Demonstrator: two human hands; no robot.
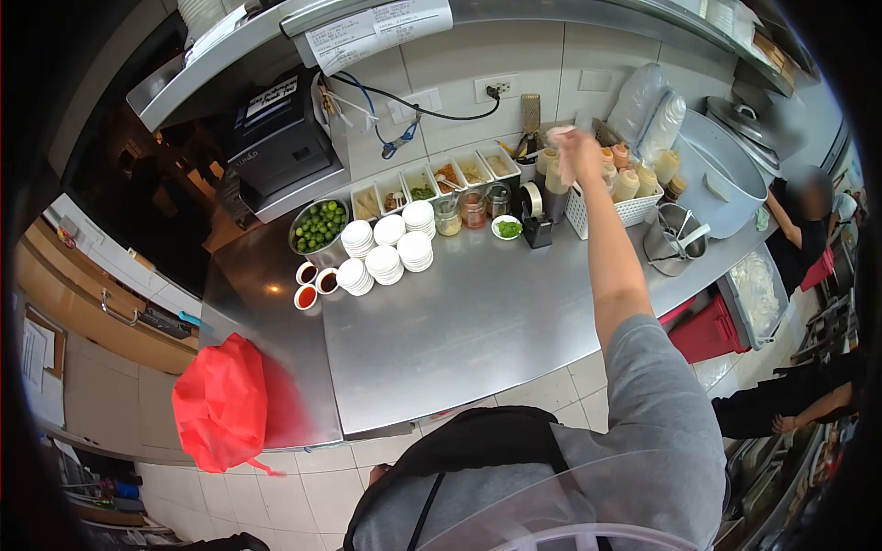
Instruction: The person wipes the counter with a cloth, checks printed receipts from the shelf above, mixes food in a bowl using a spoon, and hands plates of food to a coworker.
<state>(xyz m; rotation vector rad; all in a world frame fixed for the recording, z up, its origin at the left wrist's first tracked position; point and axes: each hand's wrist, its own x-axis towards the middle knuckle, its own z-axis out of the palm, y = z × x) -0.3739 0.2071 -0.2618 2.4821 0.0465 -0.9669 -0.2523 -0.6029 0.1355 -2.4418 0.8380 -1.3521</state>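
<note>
My right hand (577,154) reaches to the back of the steel counter, above a tall dark bottle (556,197) and beside a white basket (588,219) of squeeze bottles (626,185). Motion blurs its fingers, and whether they grip anything is unclear. Low in the view, only a sliver of my left hand (378,473) shows past the dark apron; its fingers are hidden. Left of the bottle stand a black tape dispenser (536,220), a small dish of chopped greens (506,228) and lidded jars (473,209).
Stacked white cups (385,261), sauce cups (306,296), a pot of limes (320,226) and a red bag (220,402) occupy the counter's left. Metal pitchers (675,241) and a large basin (721,170) stand right. Another person (801,220) is at far right; a shelf (514,11) overhangs.
</note>
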